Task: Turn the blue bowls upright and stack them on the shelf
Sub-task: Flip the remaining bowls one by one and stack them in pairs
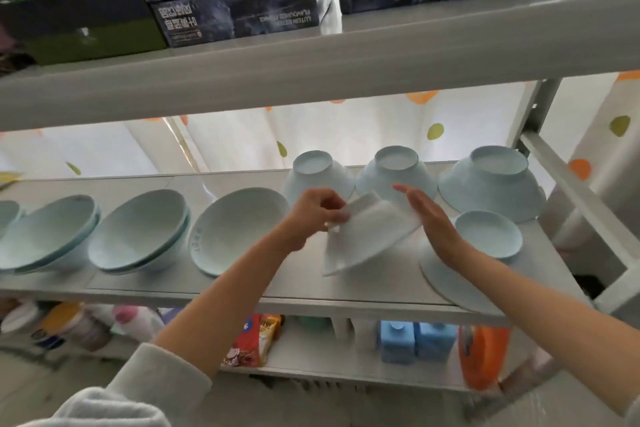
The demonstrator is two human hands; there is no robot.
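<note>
Risk: tilted bowl (367,236), mid-frame over shelf (207,288), held only by foot ring; slick glaze could slip, rim striking inverted bowl (488,234) at lower right or upright bowl (239,232) left of it. Left hand (317,210): fingers curled, pinching foot. Right hand (431,218): fingers straight, flat against bowl's wall, gripping nothing. Behind: three inverted bowls (396,173) waiting.

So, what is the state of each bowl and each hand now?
Held bowl: tilted, between both hands.
Left hand: grips its foot.
Right hand: flat on its side.
Back bowls: three, upside down.
Front-right bowl: upside down.
Left stack: two bowls, upright.
Middle stack: two bowls, upright.
Single bowl: upright, unstacked.
</note>
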